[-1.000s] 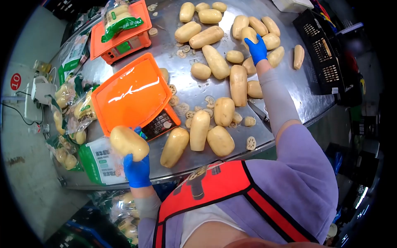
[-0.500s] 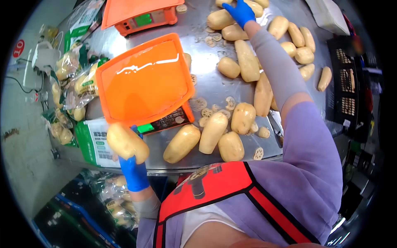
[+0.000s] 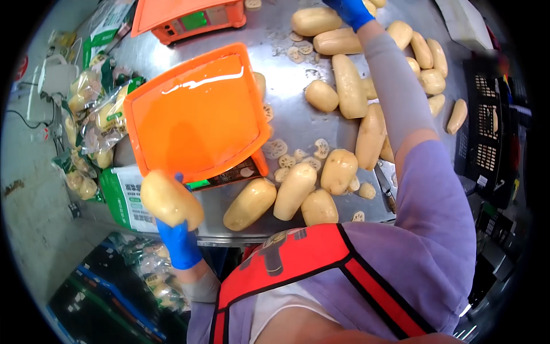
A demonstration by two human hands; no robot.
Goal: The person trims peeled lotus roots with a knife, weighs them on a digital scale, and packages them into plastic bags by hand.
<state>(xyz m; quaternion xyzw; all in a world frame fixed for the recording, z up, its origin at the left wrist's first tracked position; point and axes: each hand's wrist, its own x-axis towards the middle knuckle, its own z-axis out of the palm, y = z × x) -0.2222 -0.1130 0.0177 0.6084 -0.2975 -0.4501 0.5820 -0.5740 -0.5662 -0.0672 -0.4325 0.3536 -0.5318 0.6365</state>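
Observation:
My left hand [image 3: 180, 245], in a blue glove, is closed around a pale, thick lotus root segment [image 3: 171, 200], holding it at the table's front edge beside an orange-topped scale [image 3: 197, 114]. At the top edge of the view is my gloved right hand [image 3: 354, 11], over a group of lotus roots; its fingers are mostly cut off by the frame. Just left of that wrist lie a lotus root [image 3: 315, 22] and another below it [image 3: 338, 42]. Several more segments, including a lotus root [image 3: 250, 204], lie in front of me among cut lotus root slices [image 3: 275, 149].
A knife [image 3: 385, 186] lies by my right upper arm. Another orange scale [image 3: 192, 20] stands at the back. Bagged lotus roots [image 3: 106, 117] and a green-white bag [image 3: 129, 198] are on the left. A black crate [image 3: 487, 120] stands right; filled bags [image 3: 163, 275] sit below the table.
My right hand has moved farther away and slightly right, partly out of the frame. My left hand still holds its lotus root. The view has shifted a little.

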